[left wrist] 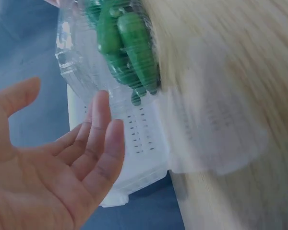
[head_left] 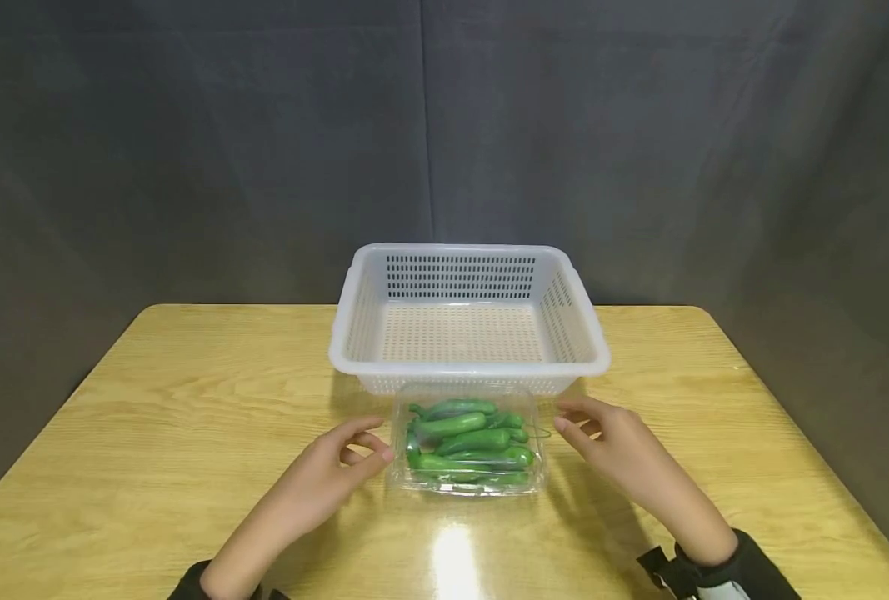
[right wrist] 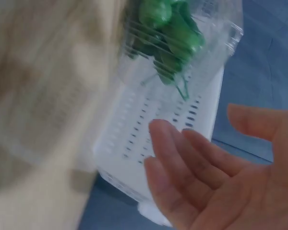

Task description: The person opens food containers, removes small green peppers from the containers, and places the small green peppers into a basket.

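Observation:
A clear plastic box (head_left: pixel 468 487) holding several green peppers (head_left: pixel 455 427) sits on the table in front of a white basket. My left hand (head_left: pixel 342 462) is just left of the box, fingers loosely bent and holding nothing. On the other side, my right hand (head_left: pixel 601 429) hovers a little off the box's right wall, also with nothing in it. The left wrist view shows the left palm (left wrist: pixel 62 177) with fingers spread toward the box. In the right wrist view the right fingers (right wrist: pixel 182 163) are relaxed, and thin pepper stems (right wrist: pixel 183 88) show near the box's end.
The white perforated basket (head_left: pixel 470 368) stands right behind the box, its inside showing bare slotted walls. Both rest on a wood-grain table (head_left: pixel 189 400). Dark grey cloth (head_left: pixel 264 150) hangs behind and along both sides of the table.

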The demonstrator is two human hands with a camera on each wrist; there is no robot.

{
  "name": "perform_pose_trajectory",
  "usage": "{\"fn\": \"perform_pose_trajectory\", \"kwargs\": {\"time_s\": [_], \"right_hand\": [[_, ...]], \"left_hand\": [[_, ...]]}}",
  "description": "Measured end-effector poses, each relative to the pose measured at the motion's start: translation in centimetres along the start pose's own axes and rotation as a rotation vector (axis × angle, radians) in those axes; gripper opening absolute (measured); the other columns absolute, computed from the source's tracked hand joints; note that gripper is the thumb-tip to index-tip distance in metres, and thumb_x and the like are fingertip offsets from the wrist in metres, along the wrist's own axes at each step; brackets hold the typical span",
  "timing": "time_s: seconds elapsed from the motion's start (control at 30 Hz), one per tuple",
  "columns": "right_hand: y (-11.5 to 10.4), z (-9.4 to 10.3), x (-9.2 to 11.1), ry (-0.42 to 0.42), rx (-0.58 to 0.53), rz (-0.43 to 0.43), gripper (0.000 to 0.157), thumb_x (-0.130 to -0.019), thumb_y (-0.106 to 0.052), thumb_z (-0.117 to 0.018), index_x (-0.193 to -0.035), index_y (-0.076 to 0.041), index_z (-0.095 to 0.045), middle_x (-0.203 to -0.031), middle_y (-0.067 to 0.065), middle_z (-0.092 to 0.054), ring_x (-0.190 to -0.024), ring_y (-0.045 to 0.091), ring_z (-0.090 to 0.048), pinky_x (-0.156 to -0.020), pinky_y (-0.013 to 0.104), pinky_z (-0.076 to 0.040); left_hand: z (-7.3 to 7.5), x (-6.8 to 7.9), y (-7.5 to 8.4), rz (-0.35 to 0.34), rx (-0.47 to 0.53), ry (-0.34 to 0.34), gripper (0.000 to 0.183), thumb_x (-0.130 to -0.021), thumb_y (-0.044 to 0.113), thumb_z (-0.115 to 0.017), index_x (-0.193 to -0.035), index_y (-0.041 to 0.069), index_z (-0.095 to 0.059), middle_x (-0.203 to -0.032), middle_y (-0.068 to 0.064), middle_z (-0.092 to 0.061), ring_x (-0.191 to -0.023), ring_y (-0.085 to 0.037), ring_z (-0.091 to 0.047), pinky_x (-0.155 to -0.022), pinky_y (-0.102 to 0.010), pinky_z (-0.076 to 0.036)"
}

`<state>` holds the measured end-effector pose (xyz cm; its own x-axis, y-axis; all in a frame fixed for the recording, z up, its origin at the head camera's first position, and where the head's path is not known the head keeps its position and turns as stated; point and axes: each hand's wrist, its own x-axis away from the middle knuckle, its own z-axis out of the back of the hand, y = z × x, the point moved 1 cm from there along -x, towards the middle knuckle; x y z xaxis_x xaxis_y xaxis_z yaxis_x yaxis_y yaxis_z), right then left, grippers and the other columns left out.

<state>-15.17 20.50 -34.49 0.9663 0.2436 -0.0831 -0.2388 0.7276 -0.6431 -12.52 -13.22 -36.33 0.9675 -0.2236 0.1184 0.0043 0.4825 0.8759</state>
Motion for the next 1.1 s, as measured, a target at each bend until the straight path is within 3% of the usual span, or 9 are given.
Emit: {"fn": "perform_pose_trajectory", "kwargs": {"time_s": [0.13,0.37,0.57,0.67,0.77,0.9,1.1], "right_hand": [[0.4,-0.7,-0.4,-0.093,-0.101,-0.032,0.050,-0.099,-0.028,-0.062,-0.132,0.008,-0.053,-0.104,0.012,-0.069,-0.094,0.026,-0.066,-0.078,0.040,-0.055],[0.9,-1.7,-0.9,-0.212,-0.323,-0.067,0.066,-0.097,-0.027,-0.064,-0.140,0.016,-0.038,-0.083,0.005,-0.065,-0.078,0.022,-0.064,-0.079,0.040,-0.053],[1.6,-2.1,-1.0,-0.265,-0.480,-0.071,0.071,-0.096,-0.020,-0.066,-0.143,0.018,-0.028,-0.082,0.008,-0.060,-0.074,0.021,-0.060,-0.073,0.036,-0.054],[2.1,-2.1,-0.8,-0.294,-0.520,-0.091,0.073,-0.096,-0.020,-0.065,-0.144,0.018,-0.026,-0.085,0.008,-0.060,-0.075,0.020,-0.061,-0.076,0.037,-0.054],[2.6,-2.0,-0.5,-0.316,-0.553,-0.122,0.073,-0.097,-0.022,-0.064,-0.144,0.018,-0.026,-0.088,0.007,-0.061,-0.077,0.019,-0.062,-0.079,0.036,-0.052],[2.7,-2.2,-0.6,-0.331,-0.593,-0.122,0.072,-0.098,-0.023,-0.063,-0.143,0.020,-0.026,-0.086,0.005,-0.061,-0.076,0.015,-0.059,-0.080,0.033,-0.051],[2.3,-2.7,-0.7,-0.326,-0.643,-0.123,0.070,-0.098,-0.019,-0.062,-0.142,0.021,-0.027,-0.091,0.005,-0.064,-0.079,0.014,-0.061,-0.077,0.032,-0.054]], "left_hand": [[-0.3,-0.4,0.1,0.009,-0.035,-0.010,0.060,-0.094,0.039,-0.066,-0.141,0.005,-0.051,-0.106,0.000,-0.064,-0.087,-0.016,-0.060,-0.063,-0.034,-0.048],[-0.8,-0.5,-0.1,-0.045,-0.104,0.005,0.055,-0.093,0.037,-0.068,-0.133,0.001,-0.058,-0.096,0.003,-0.066,-0.087,-0.013,-0.061,-0.069,-0.033,-0.050],[-1.4,-0.2,0.1,-0.020,-0.178,0.072,0.049,-0.092,0.039,-0.069,-0.129,0.008,-0.064,-0.093,0.010,-0.067,-0.089,-0.010,-0.061,-0.072,-0.034,-0.050],[-1.7,-0.2,0.1,-0.021,-0.284,0.097,0.049,-0.091,0.045,-0.068,-0.130,0.014,-0.064,-0.101,0.011,-0.068,-0.095,-0.013,-0.063,-0.073,-0.039,-0.051],[-1.8,-0.1,0.2,-0.094,-0.443,0.133,0.052,-0.090,0.049,-0.068,-0.131,0.017,-0.063,-0.120,0.005,-0.066,-0.108,-0.022,-0.064,-0.081,-0.048,-0.053],[-1.4,0.2,0.4,-0.278,-0.633,0.161,0.054,-0.090,0.046,-0.069,-0.135,0.016,-0.060,-0.139,-0.003,-0.057,-0.122,-0.029,-0.057,-0.093,-0.054,-0.049],[-0.4,0.2,0.4,-0.525,-0.803,0.132,0.049,-0.092,0.042,-0.068,-0.133,0.015,-0.061,-0.141,-0.004,-0.055,-0.124,-0.028,-0.056,-0.098,-0.049,-0.047]]}}
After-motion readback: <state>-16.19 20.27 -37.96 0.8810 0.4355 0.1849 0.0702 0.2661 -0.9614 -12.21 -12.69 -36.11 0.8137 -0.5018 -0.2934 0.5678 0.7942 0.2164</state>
